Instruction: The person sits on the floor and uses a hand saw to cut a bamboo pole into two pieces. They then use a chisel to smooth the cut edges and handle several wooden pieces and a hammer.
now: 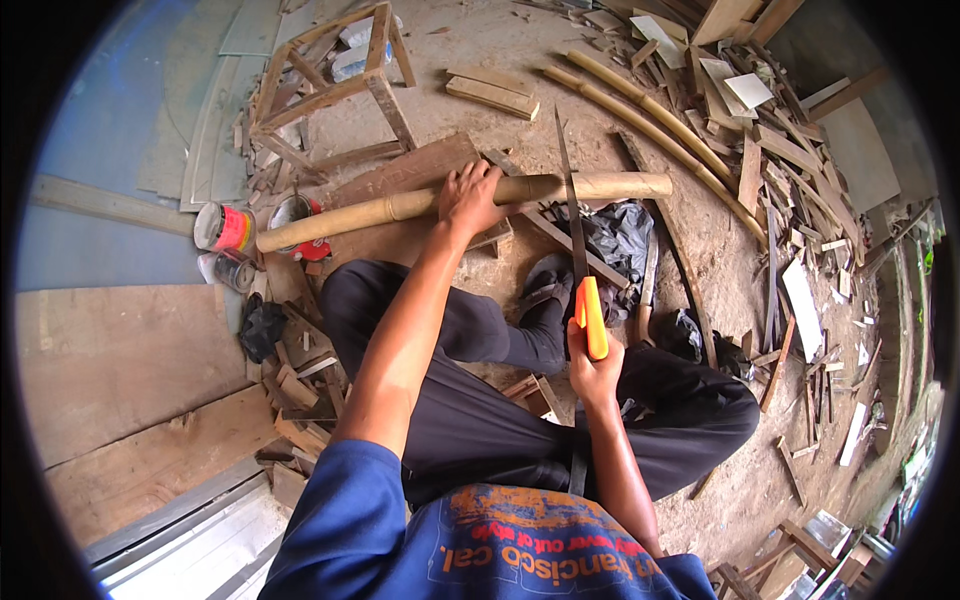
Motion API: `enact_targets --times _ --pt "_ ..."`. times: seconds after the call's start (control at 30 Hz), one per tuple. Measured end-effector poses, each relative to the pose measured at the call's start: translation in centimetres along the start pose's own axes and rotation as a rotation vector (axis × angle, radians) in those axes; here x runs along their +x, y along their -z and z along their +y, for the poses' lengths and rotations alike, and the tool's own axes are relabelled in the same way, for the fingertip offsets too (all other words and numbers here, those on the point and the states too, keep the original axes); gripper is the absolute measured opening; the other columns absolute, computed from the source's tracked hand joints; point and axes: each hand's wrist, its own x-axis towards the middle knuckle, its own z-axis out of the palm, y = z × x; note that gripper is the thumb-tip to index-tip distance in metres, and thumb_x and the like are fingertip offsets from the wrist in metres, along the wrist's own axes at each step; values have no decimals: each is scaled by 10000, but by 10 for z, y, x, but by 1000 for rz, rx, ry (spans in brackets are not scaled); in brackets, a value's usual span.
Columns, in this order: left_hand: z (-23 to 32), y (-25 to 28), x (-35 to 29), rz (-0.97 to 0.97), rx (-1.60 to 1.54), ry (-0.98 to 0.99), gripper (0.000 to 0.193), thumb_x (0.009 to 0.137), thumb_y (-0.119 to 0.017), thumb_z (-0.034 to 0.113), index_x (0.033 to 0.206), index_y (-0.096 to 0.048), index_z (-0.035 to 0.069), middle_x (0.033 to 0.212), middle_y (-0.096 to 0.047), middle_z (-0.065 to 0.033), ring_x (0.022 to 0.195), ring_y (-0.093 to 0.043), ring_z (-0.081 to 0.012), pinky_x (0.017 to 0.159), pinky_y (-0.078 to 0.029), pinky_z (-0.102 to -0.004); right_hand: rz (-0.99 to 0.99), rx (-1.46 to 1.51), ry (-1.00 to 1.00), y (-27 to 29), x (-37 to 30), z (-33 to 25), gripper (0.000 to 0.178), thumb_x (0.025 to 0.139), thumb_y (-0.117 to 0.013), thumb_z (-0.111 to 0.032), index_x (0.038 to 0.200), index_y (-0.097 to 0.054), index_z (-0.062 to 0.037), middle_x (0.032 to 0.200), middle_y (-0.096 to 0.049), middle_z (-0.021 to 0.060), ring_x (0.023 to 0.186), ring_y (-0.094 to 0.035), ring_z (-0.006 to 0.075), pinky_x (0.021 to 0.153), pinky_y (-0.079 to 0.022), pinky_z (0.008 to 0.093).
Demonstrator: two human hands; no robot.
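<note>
A thick bamboo pole lies crosswise in front of my bent legs, over wooden boards. My left hand is wrapped over its middle, pressing from above. In my right hand is the orange handle of a hand saw, its long narrow blade pointing away from me. The blade crosses the pole to the right of my left hand, where the darker bamboo meets a paler length. Whether its teeth have cut into the bamboo I cannot tell.
Two long bamboo poles lie at the far right beside heaped wood scraps. A wooden stool frame stands at the far left. Paint cans sit by the pole's left end. A black plastic bag lies just beyond the saw.
</note>
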Motion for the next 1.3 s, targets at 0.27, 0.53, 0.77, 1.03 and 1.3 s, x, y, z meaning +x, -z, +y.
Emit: enact_targets --times 0.27,0.53,0.77,1.03,1.3 --pt "22 -7 -19 101 53 108 770 700 -725 689 1149 -640 68 1201 -614 -107 1198 -548 -285 1008 -403 -489 -84 44 -61 -4 -2 -44 233 933 -682 -106 769 -594 34 548 -453 -18 558 -386 25 471 -337 260" --pt "14 -14 -16 103 87 100 818 715 -675 734 1163 -649 51 1190 -635 -120 1205 -564 -282 1022 -422 -535 -175 -34 -130 16 7 -78 213 946 -665 -128 825 -628 44 566 -493 -3 578 -418 26 498 -370 257" --pt "19 9 -9 2 14 69 636 863 -590 648 1086 -682 59 1170 -637 -140 1172 -572 -295 977 -431 -503 -218 -85 -249 36 5 -105 211 949 -656 -139 847 -626 44 572 -509 13 576 -435 38 511 -385 255" --pt "14 -16 -4 246 -43 197 272 941 -517 238 788 -664 68 883 -631 -93 922 -637 -260 841 -485 -431 -236 -164 -396 32 21 -145 210 951 -652 -154 895 -642 48 603 -518 -16 593 -433 34 521 -391 249" --pt "11 -19 0 427 37 122 258 883 -570 211 649 -612 111 762 -581 -57 787 -615 -224 710 -460 -377 -185 -77 -408 5 90 -147 186 950 -641 -124 841 -654 26 606 -522 -62 553 -419 11 474 -336 243"
